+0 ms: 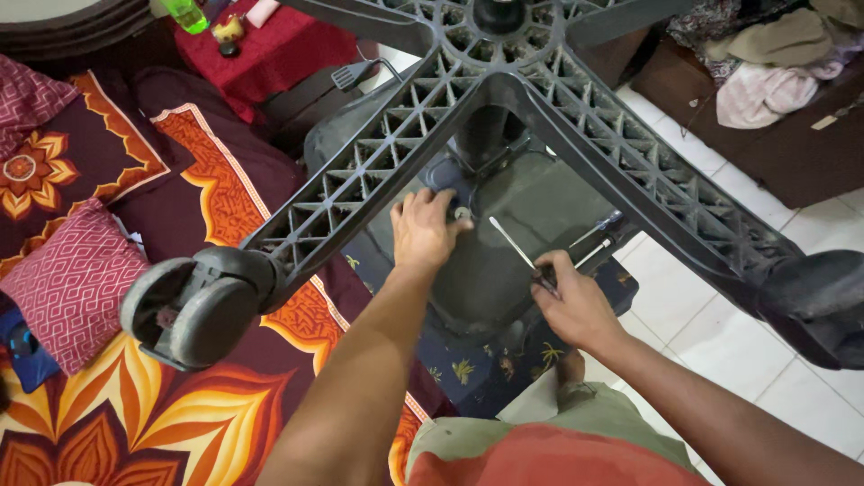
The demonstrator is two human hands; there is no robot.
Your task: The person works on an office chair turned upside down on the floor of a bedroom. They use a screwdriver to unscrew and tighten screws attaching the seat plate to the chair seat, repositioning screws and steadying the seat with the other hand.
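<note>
Tiled floor underlies an upturned chair (522,216); left hand (423,229) presses its mechanism plate, right hand (571,301) grips a screwdriver (515,245) angled up-left toward it.

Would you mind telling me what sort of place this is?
Probably a room in a home: a patterned bedspread with a pillow, piled clothes and a tiled floor surround an upturned office chair.

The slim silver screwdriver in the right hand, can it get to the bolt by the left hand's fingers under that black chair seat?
Probably yes. The right hand holds the slim silver screwdriver in the open gap between two black ribbed plastic base legs, and nothing lies between its tip and the bolt beside the left hand.
</note>
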